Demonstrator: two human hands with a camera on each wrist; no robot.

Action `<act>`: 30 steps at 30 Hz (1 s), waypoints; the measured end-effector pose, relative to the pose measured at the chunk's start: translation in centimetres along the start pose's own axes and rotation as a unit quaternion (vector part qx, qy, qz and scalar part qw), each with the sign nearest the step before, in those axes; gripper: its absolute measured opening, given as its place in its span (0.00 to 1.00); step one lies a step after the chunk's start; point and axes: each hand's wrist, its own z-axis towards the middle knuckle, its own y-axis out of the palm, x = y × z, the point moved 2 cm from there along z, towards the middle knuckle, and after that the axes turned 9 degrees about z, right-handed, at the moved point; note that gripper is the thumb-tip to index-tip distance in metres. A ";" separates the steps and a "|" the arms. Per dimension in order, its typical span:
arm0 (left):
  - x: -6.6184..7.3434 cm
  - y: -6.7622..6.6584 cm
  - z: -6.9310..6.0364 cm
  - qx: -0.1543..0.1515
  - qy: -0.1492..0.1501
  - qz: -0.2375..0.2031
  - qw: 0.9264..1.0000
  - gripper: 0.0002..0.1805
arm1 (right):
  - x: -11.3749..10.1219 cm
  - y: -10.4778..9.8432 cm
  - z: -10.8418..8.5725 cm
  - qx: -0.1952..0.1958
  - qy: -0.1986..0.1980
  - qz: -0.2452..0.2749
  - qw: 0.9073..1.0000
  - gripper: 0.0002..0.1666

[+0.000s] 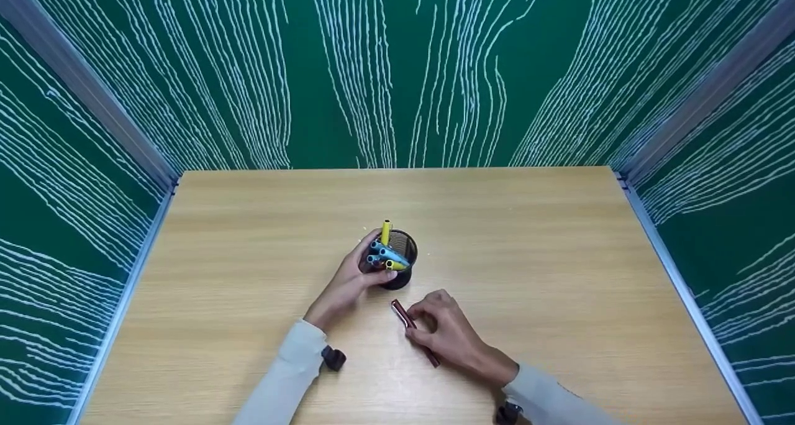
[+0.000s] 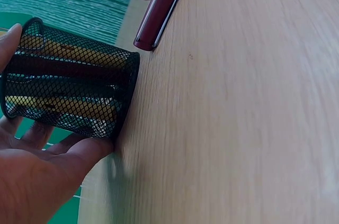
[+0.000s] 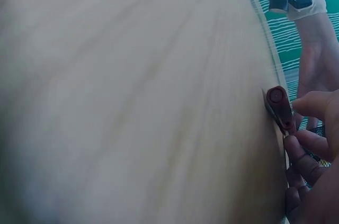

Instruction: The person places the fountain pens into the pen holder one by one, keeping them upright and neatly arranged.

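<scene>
A black mesh pen holder (image 1: pixel 402 280) stands near the middle of the table, with several blue pens (image 1: pixel 392 255) and yellow pens (image 1: pixel 386 232) poking out of its top. My left hand (image 1: pixel 348 286) grips the holder from its left side, fingers and thumb around the mesh (image 2: pixel 74 83). Just in front of the holder, a dark red pen (image 1: pixel 400 314) with a silver strip along its side lies slantwise, low over the table. My right hand (image 1: pixel 452 335) pinches this pen (image 3: pixel 280 108) between thumb and fingers. Whether the pen touches the tabletop, I cannot tell.
The light wooden table (image 1: pixel 528 257) is bordered on three sides by green panels (image 1: pixel 404 71) with white wavy lines. Pale metal strips (image 1: pixel 689 301) run along the side edges. A small black device (image 1: pixel 333 358) sits at my left wrist.
</scene>
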 end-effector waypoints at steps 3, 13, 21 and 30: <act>0.0 -0.1 0.0 0.000 0.001 0.005 1.000 0.54 | -0.2 0.3 0.1 0.003 -0.018 -0.023 1.000 0.16; 0.1 -0.1 -0.2 0.006 0.001 0.020 1.000 0.54 | -0.5 1.1 -0.1 -0.010 -0.062 -0.086 0.994 0.17; 0.1 -0.1 -0.3 0.005 0.001 0.028 1.000 0.55 | -0.4 1.1 -0.1 -0.011 -0.075 -0.092 0.993 0.12; 0.2 -0.1 -0.2 0.006 0.007 0.032 0.999 0.55 | -1.1 0.2 0.5 -0.011 -0.078 -0.077 0.994 0.10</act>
